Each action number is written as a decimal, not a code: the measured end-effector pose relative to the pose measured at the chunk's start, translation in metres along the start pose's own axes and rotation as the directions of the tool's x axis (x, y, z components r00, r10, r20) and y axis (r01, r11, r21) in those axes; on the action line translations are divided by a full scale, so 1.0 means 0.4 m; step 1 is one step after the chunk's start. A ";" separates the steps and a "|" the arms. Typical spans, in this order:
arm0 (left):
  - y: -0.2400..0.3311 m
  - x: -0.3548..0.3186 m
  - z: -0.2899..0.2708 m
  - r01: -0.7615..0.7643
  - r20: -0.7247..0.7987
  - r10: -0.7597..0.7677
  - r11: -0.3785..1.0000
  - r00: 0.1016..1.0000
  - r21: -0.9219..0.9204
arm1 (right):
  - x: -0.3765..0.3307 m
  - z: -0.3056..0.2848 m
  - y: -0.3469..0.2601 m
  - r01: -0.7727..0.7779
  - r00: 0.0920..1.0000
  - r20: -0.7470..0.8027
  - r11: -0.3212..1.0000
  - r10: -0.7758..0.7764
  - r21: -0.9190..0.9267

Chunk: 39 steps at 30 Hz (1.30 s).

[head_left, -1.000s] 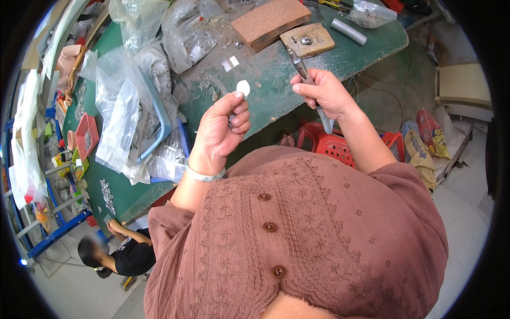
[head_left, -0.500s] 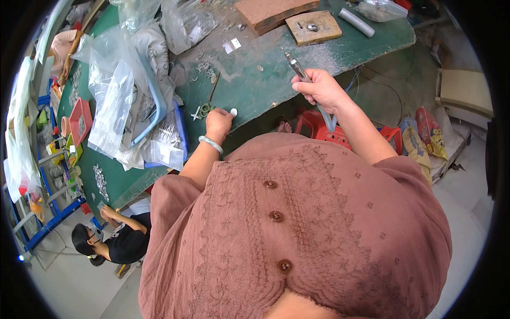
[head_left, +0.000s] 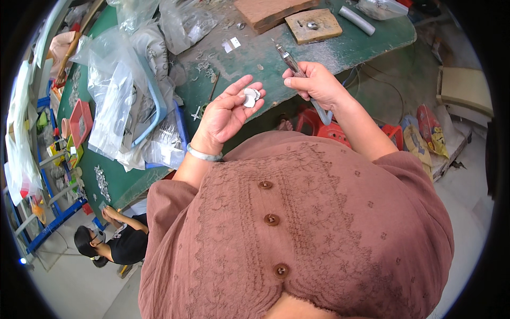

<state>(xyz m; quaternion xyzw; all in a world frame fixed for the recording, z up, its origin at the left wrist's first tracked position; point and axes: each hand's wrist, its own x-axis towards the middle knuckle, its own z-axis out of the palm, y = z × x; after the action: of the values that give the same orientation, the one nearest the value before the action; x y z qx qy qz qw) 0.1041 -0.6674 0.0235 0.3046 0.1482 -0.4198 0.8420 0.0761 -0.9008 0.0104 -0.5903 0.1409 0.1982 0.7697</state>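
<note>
My left hand [head_left: 220, 118] is turned palm up above the green table [head_left: 186, 85], wearing a pale bangle. Small flat white round pieces [head_left: 249, 98] lie on its fingers, held by the thumb; their exact kind is unclear. My right hand [head_left: 321, 85] grips a slim metal handheld rotary tool [head_left: 288, 58], its thin tip pointing up and away to the left. A grey-blue hose [head_left: 321, 112] runs down from the tool's rear end. Tool tip and white pieces are apart. A thin dark rod [head_left: 214, 86] lies on the table behind my left hand.
At the back stand a reddish-brown slab [head_left: 271, 13] and a wooden block [head_left: 313, 26] with a metal piece, near a grey cylinder [head_left: 356, 21]. Plastic bags [head_left: 114, 90] and a blue tray [head_left: 180, 119] sit left. A co-worker [head_left: 125, 239] works at lower left.
My left hand has risen off the table and turned palm up, bringing the white pieces into view. My right hand has shifted slightly left with the tool.
</note>
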 end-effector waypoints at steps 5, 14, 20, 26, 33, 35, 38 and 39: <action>-0.010 0.017 0.052 -0.020 0.024 0.019 0.999 1.000 0.049 | -0.011 0.014 -0.020 0.009 0.998 0.058 0.999 -0.011 0.035; -0.020 0.051 0.071 0.003 0.060 -0.003 1.000 0.998 -0.002 | -0.011 0.026 -0.020 0.009 0.999 0.048 1.000 -0.009 0.012; -0.021 0.059 0.067 0.025 0.072 -0.024 1.000 0.997 -0.012 | -0.011 0.036 -0.027 0.023 0.999 0.028 1.000 -0.023 -0.016; -0.022 0.067 0.072 0.035 0.066 -0.036 0.999 0.997 0.018 | 0.003 0.036 -0.005 0.095 0.994 -0.042 0.984 -0.102 -0.153; -0.034 0.070 0.059 0.038 0.020 -0.040 0.996 0.999 0.075 | 0.007 0.042 0.004 0.133 0.989 -0.034 0.973 -0.142 -0.188; -0.042 0.074 0.042 0.045 0.040 -0.047 0.998 0.998 0.038 | 0.011 0.040 0.013 0.119 0.992 -0.013 0.982 -0.123 -0.146; -0.047 0.077 0.042 0.037 -0.025 -0.034 0.994 0.999 0.102 | 0.007 0.042 0.013 0.100 0.995 -0.006 0.989 -0.101 -0.107; -0.050 0.078 0.045 0.033 -0.062 -0.024 0.989 0.998 0.144 | 0.005 0.044 0.013 0.094 0.995 -0.009 0.991 -0.095 -0.098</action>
<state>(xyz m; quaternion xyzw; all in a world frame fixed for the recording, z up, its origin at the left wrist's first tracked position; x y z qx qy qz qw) 0.1069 -0.7073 0.0138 0.3751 0.1470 -0.4322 0.8068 0.0750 -0.8825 0.0099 -0.6346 0.1079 0.1642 0.7475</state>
